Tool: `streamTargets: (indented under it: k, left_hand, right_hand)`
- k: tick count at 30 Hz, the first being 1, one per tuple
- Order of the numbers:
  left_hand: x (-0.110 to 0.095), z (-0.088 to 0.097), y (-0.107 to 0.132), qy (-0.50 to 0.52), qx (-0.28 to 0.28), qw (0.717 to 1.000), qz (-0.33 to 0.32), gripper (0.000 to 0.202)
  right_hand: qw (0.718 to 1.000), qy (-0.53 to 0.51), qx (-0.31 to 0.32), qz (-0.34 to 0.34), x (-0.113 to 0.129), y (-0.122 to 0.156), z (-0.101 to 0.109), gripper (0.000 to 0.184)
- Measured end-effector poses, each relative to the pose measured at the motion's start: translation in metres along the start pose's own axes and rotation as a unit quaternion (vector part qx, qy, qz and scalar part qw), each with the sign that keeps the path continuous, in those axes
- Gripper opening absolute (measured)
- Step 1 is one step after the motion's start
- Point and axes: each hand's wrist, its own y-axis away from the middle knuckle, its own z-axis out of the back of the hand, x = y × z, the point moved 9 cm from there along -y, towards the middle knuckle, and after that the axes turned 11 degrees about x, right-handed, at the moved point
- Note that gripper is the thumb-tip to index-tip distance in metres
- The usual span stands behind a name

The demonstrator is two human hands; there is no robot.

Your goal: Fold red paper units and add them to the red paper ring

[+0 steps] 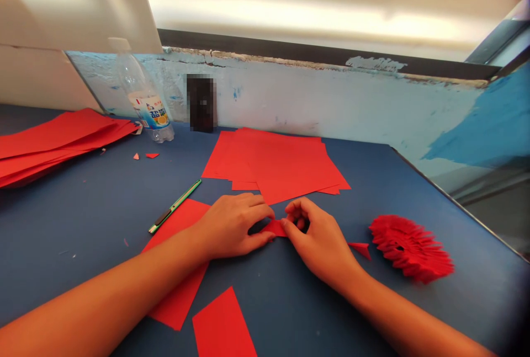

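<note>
Between my two hands is a small piece of red paper [276,228], low over the blue table. My left hand [239,223] has its thumb and fingers at the paper's left end. At the right end, my right hand [315,230] pinches the same piece with curled fingers. Part of the paper is hidden behind my fingers. Under my left forearm lies a red sheet [182,304], and a smaller red strip [223,324] lies nearer to me. Just right of my right wrist is a small folded red paper piece [361,249].
A pleated red paper ring [409,248] lies at the right. A green utility knife [174,207] rests left of my hand. Red sheets [285,164] are stacked ahead, with another stack [62,136] at far left. A plastic bottle [147,97] and a blurred dark object [201,103] stand by the wall.
</note>
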Motion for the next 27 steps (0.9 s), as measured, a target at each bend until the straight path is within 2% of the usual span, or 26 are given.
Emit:
streamTargets:
  k: [7, 19, 21, 23, 27]
  left_hand:
    - [0.000, -0.002, 0.001, 0.001, 0.010, 1.000, -0.006, 0.023]
    - [-0.003, -0.005, 0.000, -0.050, 0.030, 0.998, -0.001, 0.028]
    - [-0.003, -0.005, 0.000, -0.052, 0.033, 0.998, 0.001, 0.029]
    - [-0.002, -0.005, 0.000, -0.051, 0.032, 0.998, 0.002, 0.029]
    - [-0.001, -0.005, 0.000, -0.044, 0.031, 0.999, 0.003, 0.031]
  right_hand:
    - [0.998, 0.048, -0.036, -0.025, -0.004, -0.003, -0.001, 0.011]
    - [0.999, 0.018, -0.023, 0.018, -0.005, -0.001, 0.002, 0.018]
    - [0.998, 0.032, -0.021, 0.048, -0.002, 0.001, 0.005, 0.019]
    - [0.992, 0.069, -0.008, 0.107, 0.006, 0.004, 0.005, 0.018]
    - [0.957, 0.121, 0.076, 0.254, 0.027, 0.018, -0.007, 0.013]
